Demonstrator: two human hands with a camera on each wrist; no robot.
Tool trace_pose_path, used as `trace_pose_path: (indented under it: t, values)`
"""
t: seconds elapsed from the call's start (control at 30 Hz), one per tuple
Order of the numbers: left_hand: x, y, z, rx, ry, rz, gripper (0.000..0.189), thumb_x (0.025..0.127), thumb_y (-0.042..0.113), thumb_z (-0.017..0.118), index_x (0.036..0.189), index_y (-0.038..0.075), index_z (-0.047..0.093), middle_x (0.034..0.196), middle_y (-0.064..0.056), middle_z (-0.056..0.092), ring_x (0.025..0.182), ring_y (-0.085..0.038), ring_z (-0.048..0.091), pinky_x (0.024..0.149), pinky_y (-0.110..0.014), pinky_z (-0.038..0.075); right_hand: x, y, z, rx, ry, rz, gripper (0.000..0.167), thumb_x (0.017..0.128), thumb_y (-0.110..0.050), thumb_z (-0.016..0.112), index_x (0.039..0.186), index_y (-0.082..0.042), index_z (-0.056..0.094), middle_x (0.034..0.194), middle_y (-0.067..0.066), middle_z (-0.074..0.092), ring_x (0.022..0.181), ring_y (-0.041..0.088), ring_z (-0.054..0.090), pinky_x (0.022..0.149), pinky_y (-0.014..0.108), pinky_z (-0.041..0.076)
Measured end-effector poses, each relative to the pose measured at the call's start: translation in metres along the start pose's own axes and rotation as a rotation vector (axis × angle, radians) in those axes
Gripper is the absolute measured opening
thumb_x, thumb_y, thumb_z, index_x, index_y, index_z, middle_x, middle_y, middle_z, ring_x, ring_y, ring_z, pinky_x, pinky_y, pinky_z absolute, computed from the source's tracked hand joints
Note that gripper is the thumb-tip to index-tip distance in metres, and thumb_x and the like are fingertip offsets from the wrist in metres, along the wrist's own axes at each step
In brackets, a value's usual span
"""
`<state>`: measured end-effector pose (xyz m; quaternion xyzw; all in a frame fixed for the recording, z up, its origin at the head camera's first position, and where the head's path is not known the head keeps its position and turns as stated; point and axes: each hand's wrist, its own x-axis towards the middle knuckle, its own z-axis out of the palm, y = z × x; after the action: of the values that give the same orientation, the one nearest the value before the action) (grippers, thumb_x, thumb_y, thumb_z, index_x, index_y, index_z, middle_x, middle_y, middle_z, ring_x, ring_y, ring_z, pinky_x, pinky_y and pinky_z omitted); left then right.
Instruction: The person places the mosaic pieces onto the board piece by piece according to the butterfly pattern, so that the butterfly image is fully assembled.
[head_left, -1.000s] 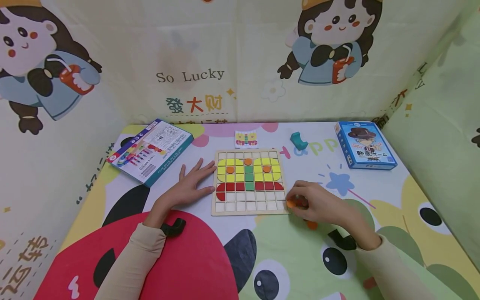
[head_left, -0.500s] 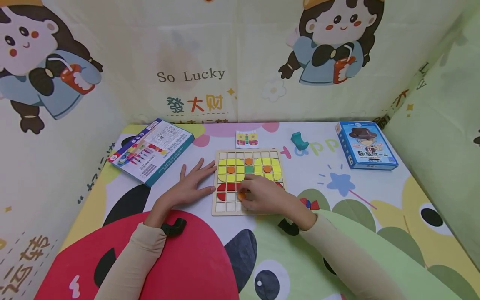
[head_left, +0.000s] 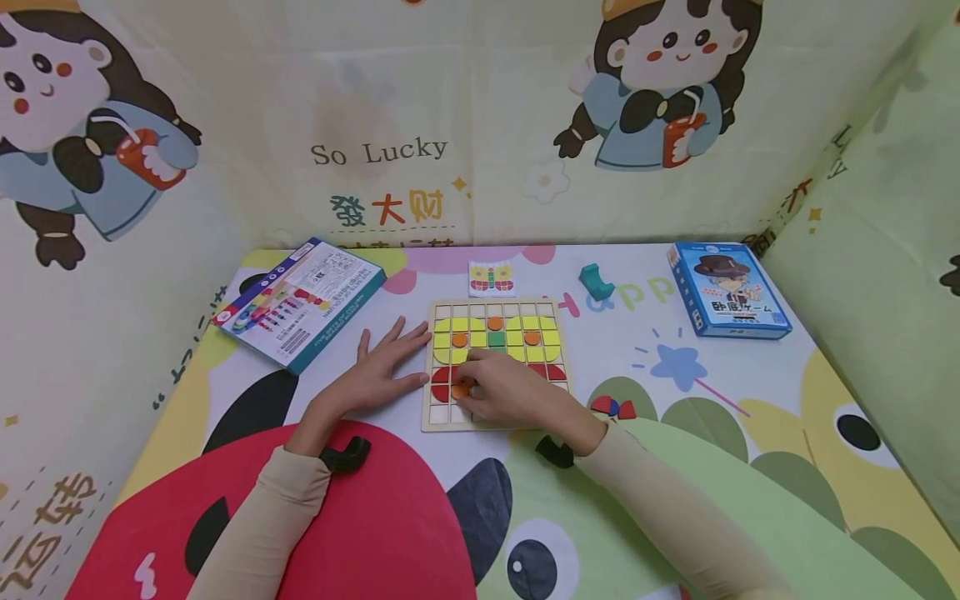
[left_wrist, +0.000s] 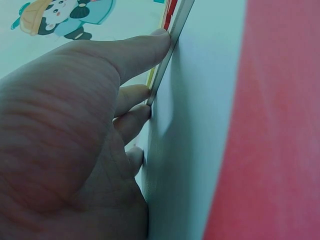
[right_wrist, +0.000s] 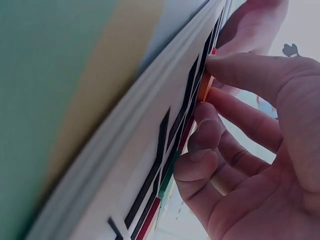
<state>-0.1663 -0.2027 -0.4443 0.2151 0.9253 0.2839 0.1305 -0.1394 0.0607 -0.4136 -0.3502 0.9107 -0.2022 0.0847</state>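
A wooden grid board [head_left: 424, 421] lies on the table with yellow, orange, green and red pieces set in its cells as a butterfly. My left hand [head_left: 378, 375] lies spread at the board's left side, its thumb and fingertips touching the edge, as the left wrist view also shows. Over the board's lower middle, my right hand [head_left: 510, 387] pinches an orange piece [head_left: 460, 391] between thumb and finger, beside the lower red piece [head_left: 440, 392]. In the right wrist view the orange piece [right_wrist: 204, 87] meets the grid surface. My right hand hides several cells.
A small butterfly picture card [head_left: 491, 279] lies behind the board, with a teal block [head_left: 596, 282] to its right. Boxes stand at the back left [head_left: 300, 304] and back right [head_left: 731, 292]. Loose red pieces [head_left: 602, 406] and a blue piece [head_left: 613, 408] lie right of the board.
My right hand has moved left from beside the board's right edge to over its lower part, carrying the orange piece, and shifted slightly further left in the last half second. My left hand stays put.
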Motion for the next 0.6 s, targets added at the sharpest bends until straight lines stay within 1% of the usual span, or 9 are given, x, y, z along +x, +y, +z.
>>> trace_pose_path:
  t: [0.27, 0.43, 0.53, 0.6]
  values:
    - [0.0001, -0.0013, 0.0004, -0.003, 0.003, 0.008, 0.082, 0.097, 0.042, 0.073, 0.167, 0.023, 0.036, 0.178, -0.004, 0.026, 0.169, -0.037, 0.000, 0.124, -0.076, -0.018, -0.0004, 0.0005, 0.0005, 0.010, 0.001, 0.003, 0.027, 0.094, -0.029, 0.081, 0.118, -0.016, 0.079, 0.105, -0.001, 0.068, 0.089, 0.008, 0.058, 0.077, 0.021, 0.056]
    - [0.0002, -0.0013, 0.0005, -0.003, 0.005, 0.012, 0.082, 0.097, 0.041, 0.073, 0.167, 0.022, 0.035, 0.178, -0.004, 0.026, 0.169, -0.037, 0.000, 0.124, -0.076, -0.018, -0.0014, 0.0009, 0.0003, -0.005, 0.005, -0.008, 0.027, 0.094, -0.029, 0.081, 0.119, -0.017, 0.080, 0.105, 0.000, 0.069, 0.088, 0.009, 0.059, 0.077, 0.022, 0.056]
    - [0.0001, -0.0010, 0.0004, -0.005, 0.008, 0.012, 0.082, 0.097, 0.041, 0.073, 0.167, 0.021, 0.035, 0.178, -0.005, 0.026, 0.169, -0.038, 0.000, 0.124, -0.076, -0.018, -0.0029, 0.0013, 0.0001, -0.021, 0.001, -0.014, 0.029, 0.095, -0.029, 0.080, 0.122, -0.018, 0.079, 0.107, 0.000, 0.070, 0.088, 0.009, 0.059, 0.078, 0.022, 0.056]
    - [-0.0002, -0.0007, 0.0003, -0.007, 0.013, 0.014, 0.082, 0.097, 0.041, 0.073, 0.167, 0.021, 0.036, 0.178, -0.006, 0.026, 0.169, -0.039, 0.000, 0.124, -0.076, -0.018, -0.0054, 0.0021, -0.0011, -0.018, -0.002, -0.003, 0.033, 0.095, -0.030, 0.079, 0.125, -0.018, 0.078, 0.110, 0.001, 0.070, 0.089, 0.009, 0.060, 0.078, 0.023, 0.057]
